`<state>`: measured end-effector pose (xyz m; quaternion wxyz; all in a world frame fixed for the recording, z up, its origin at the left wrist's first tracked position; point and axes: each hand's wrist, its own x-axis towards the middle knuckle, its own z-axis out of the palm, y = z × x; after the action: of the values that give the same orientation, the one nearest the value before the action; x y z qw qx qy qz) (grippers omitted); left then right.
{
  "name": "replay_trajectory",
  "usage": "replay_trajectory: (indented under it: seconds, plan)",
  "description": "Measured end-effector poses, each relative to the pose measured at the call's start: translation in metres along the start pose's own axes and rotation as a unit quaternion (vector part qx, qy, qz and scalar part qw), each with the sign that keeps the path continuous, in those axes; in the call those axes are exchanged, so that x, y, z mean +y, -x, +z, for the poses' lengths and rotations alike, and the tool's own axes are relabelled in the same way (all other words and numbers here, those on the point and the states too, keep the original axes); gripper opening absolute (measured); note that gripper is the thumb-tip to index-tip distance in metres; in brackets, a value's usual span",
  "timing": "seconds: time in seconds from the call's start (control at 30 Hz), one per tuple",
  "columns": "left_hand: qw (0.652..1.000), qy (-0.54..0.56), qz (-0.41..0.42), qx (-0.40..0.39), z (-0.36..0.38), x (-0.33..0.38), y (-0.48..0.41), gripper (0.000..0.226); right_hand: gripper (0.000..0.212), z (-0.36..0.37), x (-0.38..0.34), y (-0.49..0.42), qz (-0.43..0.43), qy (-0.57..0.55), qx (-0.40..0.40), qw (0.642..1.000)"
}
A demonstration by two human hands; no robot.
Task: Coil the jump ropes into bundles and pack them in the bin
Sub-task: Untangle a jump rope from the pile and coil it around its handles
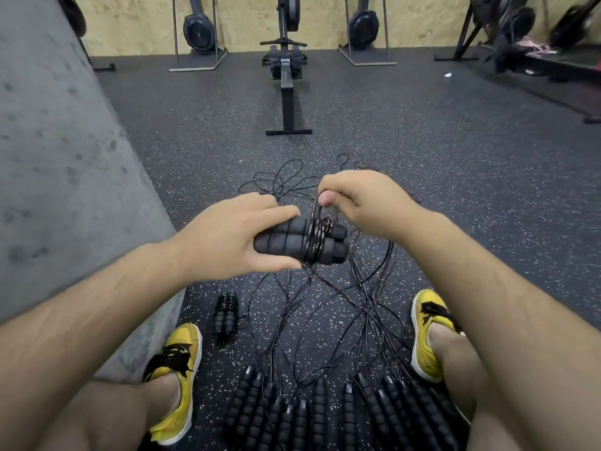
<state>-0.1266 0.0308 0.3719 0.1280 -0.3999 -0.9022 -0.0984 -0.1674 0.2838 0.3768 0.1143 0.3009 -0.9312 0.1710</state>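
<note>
Foam handles point(292, 243) part-hidden in clamped left grip point(227, 239); right grip point(361, 196) tight on cord point(316, 217).

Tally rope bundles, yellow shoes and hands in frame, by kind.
Rope bundles: 2, floor bundle, held bundle
Yellow shoes: 2, left shoe, right shoe
Hands: 2, left hand, right hand
Total: 6
Loose handles overlap too much to count.

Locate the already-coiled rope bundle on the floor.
Head view, lower left: the coiled bundle lies just ahead of the left shoe, near the grey wall.
</note>
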Motion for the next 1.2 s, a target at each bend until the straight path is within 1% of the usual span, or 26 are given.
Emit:
replay_trajectory:
  seconds: [0.07,0.17,0.23,0.27,0.3,0.33,0.4,0.47,0.5,0.57,0.7,0.8,0.9,1.03,1.13,1.2]
  plan:
    - [1.000,0.011,-0.008,0.002,-0.007,0.008,0.000,0.062,0.028,0.008,-0.005,0.001,0.013,-0.039,0.002,0.999]
    - [0.998,0.054,-0.036,0.006,-0.017,0.015,0.002,0.053,0.019,0.022,-0.013,0.002,0.062,-0.168,0.000,0.984]
    - [0.996,0.079,-0.049,0.014,-0.020,0.014,0.003,0.046,0.035,0.033,-0.019,0.001,0.095,-0.191,-0.028,0.977]
    - [0.995,0.078,-0.059,0.021,-0.021,0.011,0.002,0.043,0.034,0.040,-0.024,0.000,0.101,-0.185,-0.046,0.976]
    - [0.994,0.070,-0.073,0.029,-0.020,0.007,0.001,0.043,0.028,0.049,-0.028,-0.002,0.104,-0.190,-0.054,0.975]
    - [0.994,0.057,-0.089,0.038,-0.019,0.003,0.000,0.045,0.027,0.054,-0.035,-0.002,0.128,-0.225,-0.050,0.965]
    - [0.992,0.020,-0.116,0.051,-0.014,-0.006,-0.001,0.053,0.032,0.056,-0.051,0.002,0.150,-0.271,-0.016,0.951]
    - [0.988,-0.010,-0.138,0.064,-0.010,-0.013,-0.003,0.059,0.027,0.058,-0.063,0.003,0.142,-0.300,-0.007,0.943]
    - [0.986,-0.020,-0.149,0.071,-0.009,-0.017,-0.003,0.062,0.024,0.058,-0.067,0.004,0.131,-0.303,-0.017,0.944]
    - [0.984,-0.045,-0.159,0.072,-0.008,-0.025,-0.004,0.064,0.026,0.053,-0.075,0.006,0.124,-0.277,-0.039,0.952]
    - [0.980,-0.113,-0.151,0.063,-0.007,-0.038,-0.004,0.066,0.032,0.038,-0.079,0.010,0.142,-0.232,-0.076,0.959]
    - [0.976,-0.154,-0.147,0.049,-0.006,-0.044,-0.005,0.065,0.032,0.025,-0.080,0.014,0.124,-0.184,-0.081,0.972]
    - [0.975,-0.168,-0.141,0.027,-0.003,-0.046,-0.004,0.065,0.032,0.010,-0.082,0.020,0.100,-0.145,-0.078,0.981]
    - [0.978,-0.184,-0.094,0.011,0.001,-0.039,-0.004,0.060,0.029,0.000,-0.073,0.023,0.034,-0.030,-0.039,0.998]
    - [0.981,-0.185,-0.051,-0.011,0.006,-0.031,0.000,0.063,0.025,-0.002,-0.062,0.023,-0.007,0.046,-0.028,0.999]
    - [0.982,-0.186,-0.021,-0.024,0.008,-0.026,0.002,0.066,0.022,-0.005,-0.054,0.021,-0.025,0.066,-0.025,0.997]
